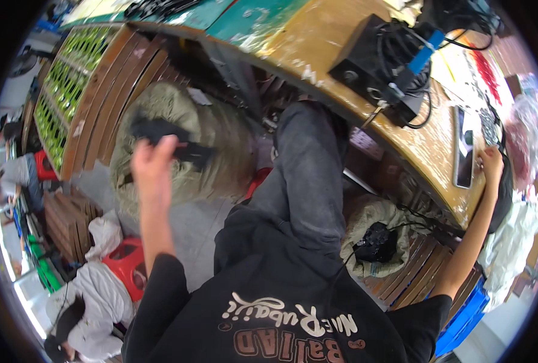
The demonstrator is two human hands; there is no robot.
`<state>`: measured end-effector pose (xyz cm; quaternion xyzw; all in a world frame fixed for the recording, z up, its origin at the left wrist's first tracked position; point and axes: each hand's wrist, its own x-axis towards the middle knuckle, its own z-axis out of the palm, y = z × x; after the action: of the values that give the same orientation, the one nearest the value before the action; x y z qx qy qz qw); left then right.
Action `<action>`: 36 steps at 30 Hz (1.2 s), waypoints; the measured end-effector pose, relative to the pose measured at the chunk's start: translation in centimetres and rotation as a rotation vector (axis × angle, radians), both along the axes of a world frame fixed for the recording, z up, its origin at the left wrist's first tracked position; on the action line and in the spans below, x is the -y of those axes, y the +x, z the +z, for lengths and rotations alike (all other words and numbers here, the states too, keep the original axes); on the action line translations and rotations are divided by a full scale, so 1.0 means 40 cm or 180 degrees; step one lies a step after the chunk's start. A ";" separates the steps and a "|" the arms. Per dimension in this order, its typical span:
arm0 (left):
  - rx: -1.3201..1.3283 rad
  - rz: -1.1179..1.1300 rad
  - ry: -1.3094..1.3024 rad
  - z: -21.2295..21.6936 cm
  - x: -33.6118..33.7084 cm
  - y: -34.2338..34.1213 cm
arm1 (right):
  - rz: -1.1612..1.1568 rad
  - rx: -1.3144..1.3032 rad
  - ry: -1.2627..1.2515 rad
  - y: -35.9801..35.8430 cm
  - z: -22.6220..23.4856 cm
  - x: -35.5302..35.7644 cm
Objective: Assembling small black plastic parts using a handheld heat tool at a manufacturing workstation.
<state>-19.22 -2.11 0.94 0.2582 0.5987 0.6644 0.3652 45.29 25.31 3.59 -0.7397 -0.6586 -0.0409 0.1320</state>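
My left hand (154,163), smeared by motion, is raised in front of a large woven sack (220,145). At its fingertips is a blurred black piece (193,156) with strip-like parts; the fingers seem closed on it, though its kind is unclear. My right hand (491,163) reaches to the right end of the wooden worktable (402,142). Its fingers are drawn together beside small dark pieces (489,128), and what they grip is too small to make out. A phone (463,147) lies flat just left of that hand.
A black box (374,66) with coiled cables sits on the table. Below, an open sack (374,233) holds black items. Red stools (128,266), stacked brown boards (69,224) and a green-slotted rack (75,91) stand left. Another person (93,302) is at lower left. Plastic bags (514,236) hang right.
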 end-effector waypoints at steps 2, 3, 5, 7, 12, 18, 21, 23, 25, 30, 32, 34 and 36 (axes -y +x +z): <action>0.0785 -0.0580 0.0188 -0.001 -0.019 0.092 | -0.0173 -0.0430 -0.0019 0.016 0.008 0.023; 0.1070 -0.0612 0.0013 -0.004 -0.018 0.128 | -0.0026 -0.0843 0.0081 0.006 0.012 0.036; 0.1586 -0.1011 0.0220 -0.010 -0.018 0.185 | 0.0127 -0.1224 0.0151 -0.056 0.048 0.084; 0.1755 -0.1155 -0.0067 -0.003 -0.015 0.226 | 0.0610 -0.1736 0.0536 -0.167 0.099 0.168; 0.1580 -0.1704 -0.0475 0.015 -0.013 0.314 | 0.0533 -0.2821 0.0973 -0.362 0.132 0.363; 0.0726 -0.2815 0.1437 -0.071 -0.008 0.364 | 0.1939 -0.3877 0.0364 -0.579 0.047 0.513; -0.0928 -0.3076 0.1820 -0.003 -0.008 0.373 | 0.1661 -0.4386 -0.0369 -0.624 0.007 0.562; -0.1527 -0.3199 0.2095 0.015 -0.001 0.383 | 0.1652 -0.4721 -0.0791 -0.650 -0.010 0.574; -0.1892 -0.3339 0.2338 0.033 0.002 0.390 | 0.1921 -0.4946 -0.1134 -0.660 -0.017 0.573; -0.2033 -0.3430 0.2762 0.029 0.018 0.418 | 0.2024 -0.4755 -0.1369 -0.688 -0.015 0.574; -0.2117 -0.3515 0.2728 0.036 0.019 0.418 | 0.2317 -0.4250 -0.1411 -0.692 -0.013 0.568; -0.2210 -0.3590 0.2697 0.042 0.018 0.420 | 0.2302 -0.4241 -0.1316 -0.696 -0.009 0.566; -0.2258 -0.3623 0.2684 0.045 0.018 0.422 | 0.2537 -0.4023 -0.1238 -0.694 -0.005 0.563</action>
<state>-2.34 -2.84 2.72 0.8377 0.1532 0.4244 0.3077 17.55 2.81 3.40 -0.3394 -0.6700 0.5564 0.3554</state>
